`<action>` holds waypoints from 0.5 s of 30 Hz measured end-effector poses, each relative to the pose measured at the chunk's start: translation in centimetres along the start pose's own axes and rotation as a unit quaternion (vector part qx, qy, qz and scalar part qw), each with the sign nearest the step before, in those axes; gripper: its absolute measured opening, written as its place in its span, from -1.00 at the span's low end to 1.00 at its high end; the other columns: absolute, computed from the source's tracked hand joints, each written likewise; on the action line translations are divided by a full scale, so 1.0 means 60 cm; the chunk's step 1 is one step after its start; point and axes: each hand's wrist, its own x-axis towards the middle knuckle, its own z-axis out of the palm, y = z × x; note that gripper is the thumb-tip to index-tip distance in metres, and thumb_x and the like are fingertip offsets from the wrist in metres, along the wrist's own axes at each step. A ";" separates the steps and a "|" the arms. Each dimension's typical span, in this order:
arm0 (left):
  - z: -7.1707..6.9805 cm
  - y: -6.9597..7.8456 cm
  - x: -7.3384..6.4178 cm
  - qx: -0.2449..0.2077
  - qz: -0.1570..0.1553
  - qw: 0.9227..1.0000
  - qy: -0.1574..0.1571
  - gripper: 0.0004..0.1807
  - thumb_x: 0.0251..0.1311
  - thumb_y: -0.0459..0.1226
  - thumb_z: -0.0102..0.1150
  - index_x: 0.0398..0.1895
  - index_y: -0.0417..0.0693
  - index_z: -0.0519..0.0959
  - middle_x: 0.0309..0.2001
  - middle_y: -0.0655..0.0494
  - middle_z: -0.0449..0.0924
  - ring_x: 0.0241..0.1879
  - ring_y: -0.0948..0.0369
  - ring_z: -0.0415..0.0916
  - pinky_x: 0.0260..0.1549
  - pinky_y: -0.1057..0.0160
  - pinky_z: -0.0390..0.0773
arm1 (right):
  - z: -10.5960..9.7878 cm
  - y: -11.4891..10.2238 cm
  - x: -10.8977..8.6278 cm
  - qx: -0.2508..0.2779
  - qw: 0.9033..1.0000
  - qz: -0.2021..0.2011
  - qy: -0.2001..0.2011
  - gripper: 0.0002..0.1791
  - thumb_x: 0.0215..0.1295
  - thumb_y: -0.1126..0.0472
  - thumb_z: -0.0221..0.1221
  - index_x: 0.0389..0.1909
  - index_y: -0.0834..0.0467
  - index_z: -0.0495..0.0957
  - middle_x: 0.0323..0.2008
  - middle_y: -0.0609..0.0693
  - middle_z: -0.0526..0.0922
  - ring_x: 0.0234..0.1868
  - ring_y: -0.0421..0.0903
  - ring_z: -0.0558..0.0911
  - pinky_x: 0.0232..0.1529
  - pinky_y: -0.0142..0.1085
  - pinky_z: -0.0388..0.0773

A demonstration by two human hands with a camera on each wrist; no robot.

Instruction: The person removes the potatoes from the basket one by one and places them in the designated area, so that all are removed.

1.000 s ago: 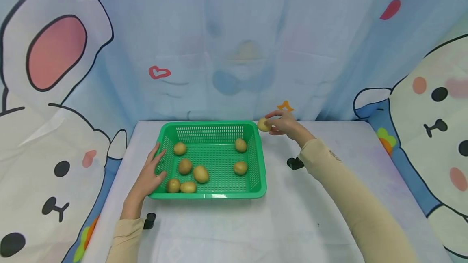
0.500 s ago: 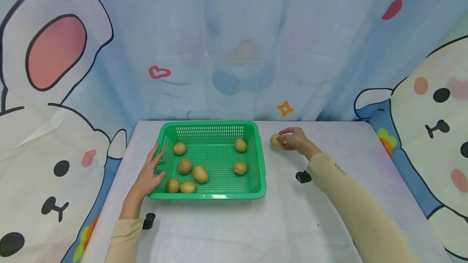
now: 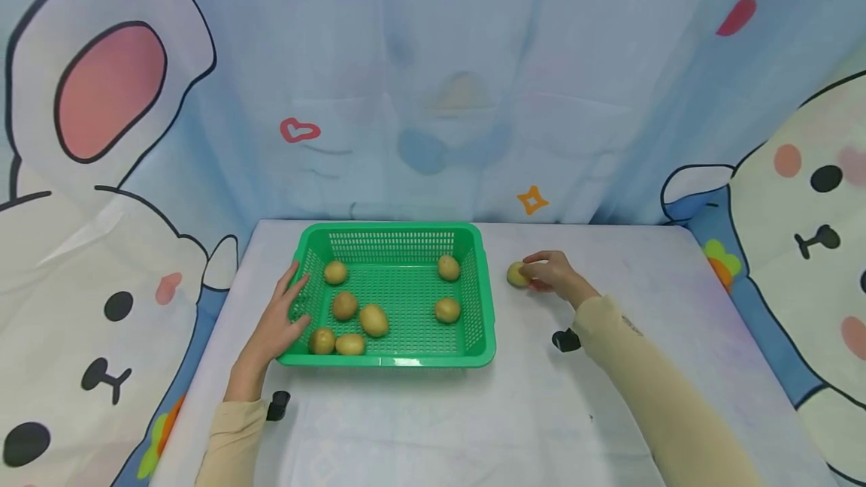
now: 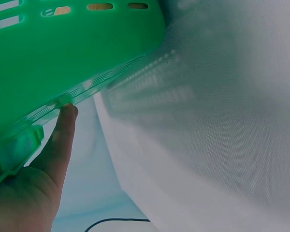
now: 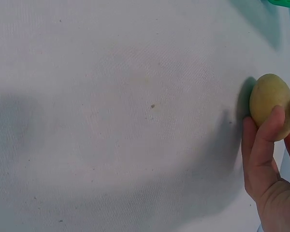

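On the table, to the left of centre, stands a green plastic basket [image 3: 406,361] with several potatoes [image 3: 374,320] spread over its slotted floor. My left hand [image 3: 274,322] holds its left side, thumb and a finger reaching over the rim; in the left wrist view one finger [image 4: 63,130] lies straight against the outside of the basket [image 4: 77,48]. To the right of the basket, my right hand [image 3: 551,275] pinches another potato [image 3: 517,275] close over the tabletop. The right wrist view shows fingers [image 5: 265,142] on both sides of this potato [image 5: 269,96].
A white cloth covers the table [image 3: 419,427]. Behind it hangs a light blue curtain [image 3: 433,58] printed with cartoon animals. A dark device [image 3: 565,340] sits at the right wrist and another dark device [image 3: 278,405] at the left.
My right hand has carried the potato from beside the basket's back right corner rightward and nearer, down toward the tabletop. The left hand keeps its place on the basket.
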 end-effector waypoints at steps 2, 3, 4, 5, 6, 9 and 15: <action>0.000 0.002 0.000 -0.002 -0.001 1.000 0.000 -0.24 0.08 -0.50 0.02 0.44 -0.44 0.16 0.55 -0.23 -0.17 0.48 -0.28 -0.18 0.23 -0.39 0.12 | 0.000 0.002 0.000 0.000 1.000 0.000 0.001 -0.45 0.36 0.19 0.15 0.30 0.34 0.35 0.13 0.27 0.40 -0.46 -0.16 0.57 -0.32 -0.37 0.61; 0.000 0.002 -0.001 -0.003 -0.002 1.000 -0.001 -0.24 0.09 -0.50 0.02 0.45 -0.43 0.16 0.55 -0.23 -0.17 0.48 -0.28 -0.18 0.23 -0.38 0.12 | -0.001 0.003 -0.001 -0.001 1.000 -0.002 0.000 -0.44 0.36 0.18 0.16 0.30 0.34 0.35 0.14 0.27 0.39 -0.45 -0.16 0.58 -0.31 -0.37 0.61; 0.000 0.003 -0.001 -0.004 -0.003 1.000 -0.001 -0.24 0.09 -0.50 0.02 0.45 -0.43 0.16 0.55 -0.23 -0.17 0.49 -0.28 -0.19 0.23 -0.38 0.11 | -0.001 0.004 -0.001 -0.001 1.000 -0.004 0.000 -0.45 0.36 0.18 0.15 0.30 0.34 0.35 0.14 0.27 0.40 -0.43 -0.16 0.58 -0.30 -0.36 0.62; -0.001 0.004 -0.001 -0.006 -0.005 1.000 -0.002 -0.24 0.09 -0.50 0.02 0.45 -0.42 0.16 0.55 -0.23 -0.18 0.49 -0.27 -0.19 0.24 -0.38 0.11 | -0.001 0.005 -0.002 0.000 1.000 -0.006 0.001 -0.45 0.36 0.18 0.16 0.30 0.34 0.35 0.14 0.27 0.40 -0.42 -0.15 0.58 -0.30 -0.36 0.62; -0.001 0.004 -0.001 -0.007 -0.005 1.000 -0.002 -0.24 0.09 -0.50 0.02 0.45 -0.42 0.16 0.55 -0.22 -0.18 0.49 -0.27 -0.19 0.24 -0.38 0.11 | -0.001 0.006 -0.003 0.000 1.000 -0.007 0.001 -0.45 0.36 0.17 0.15 0.29 0.34 0.36 0.14 0.26 0.41 -0.39 -0.15 0.59 -0.28 -0.35 0.62; -0.001 0.006 -0.002 -0.005 -0.008 1.000 -0.002 -0.24 0.08 -0.49 0.01 0.45 -0.42 0.16 0.55 -0.22 -0.18 0.49 -0.27 -0.19 0.24 -0.38 0.10 | -0.003 0.009 -0.004 -0.005 1.000 -0.016 0.001 -0.45 0.36 0.17 0.15 0.29 0.35 0.36 0.14 0.27 0.43 -0.31 -0.12 0.61 -0.21 -0.31 0.64; 0.000 0.001 0.002 -0.003 -0.008 1.000 -0.001 -0.23 0.06 -0.49 0.02 0.45 -0.43 0.16 0.55 -0.22 -0.19 0.49 -0.27 -0.18 0.24 -0.38 0.12 | -0.016 -0.005 -0.011 -0.044 0.998 -0.036 -0.023 -0.41 0.39 0.13 0.11 0.30 0.41 0.30 0.17 0.32 0.41 -0.03 0.10 0.60 0.03 -0.11 0.59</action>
